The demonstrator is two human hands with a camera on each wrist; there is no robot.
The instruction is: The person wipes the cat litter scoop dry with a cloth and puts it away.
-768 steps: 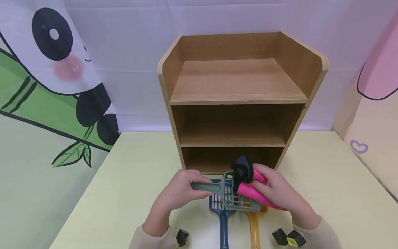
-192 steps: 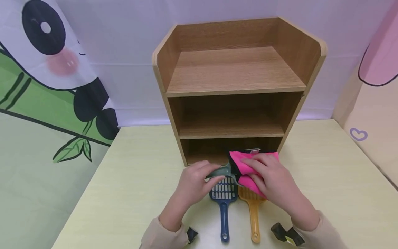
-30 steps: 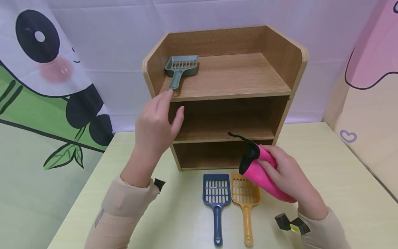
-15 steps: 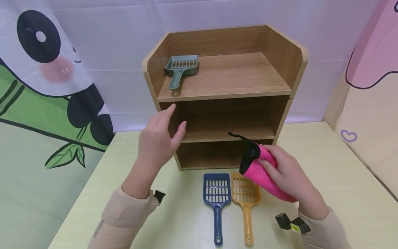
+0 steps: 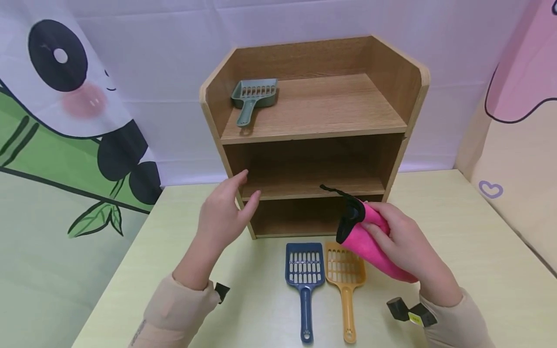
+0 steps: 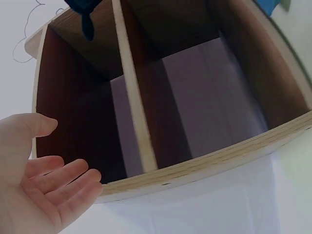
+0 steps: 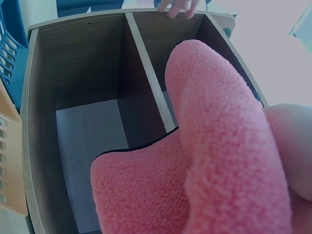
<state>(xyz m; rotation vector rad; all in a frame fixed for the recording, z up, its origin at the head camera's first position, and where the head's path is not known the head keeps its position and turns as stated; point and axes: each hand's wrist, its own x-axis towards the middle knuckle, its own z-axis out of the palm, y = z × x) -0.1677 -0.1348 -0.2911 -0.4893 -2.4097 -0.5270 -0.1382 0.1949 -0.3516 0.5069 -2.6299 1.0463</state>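
Inside the right grip point(image 5: 402, 241) sits a pink cloth point(image 5: 375, 255), seemingly folded.

Lilac backdrop point(image 5: 174, 53) (faintly creased)

I can read no words, brands or numbers from here. A small yellow rectangular label point(image 5: 415, 318) sits on a black angular block point(image 5: 426, 314) by the beige fabric right sleeve point(image 5: 459, 323), too small for me to decipher. Grey marks point(image 5: 138, 333) on the beige fabric left sleeve point(image 5: 176, 308) are equally illegible. The cream wall point(image 5: 518, 159) bears a purple outlined heart point(image 5: 491, 189).
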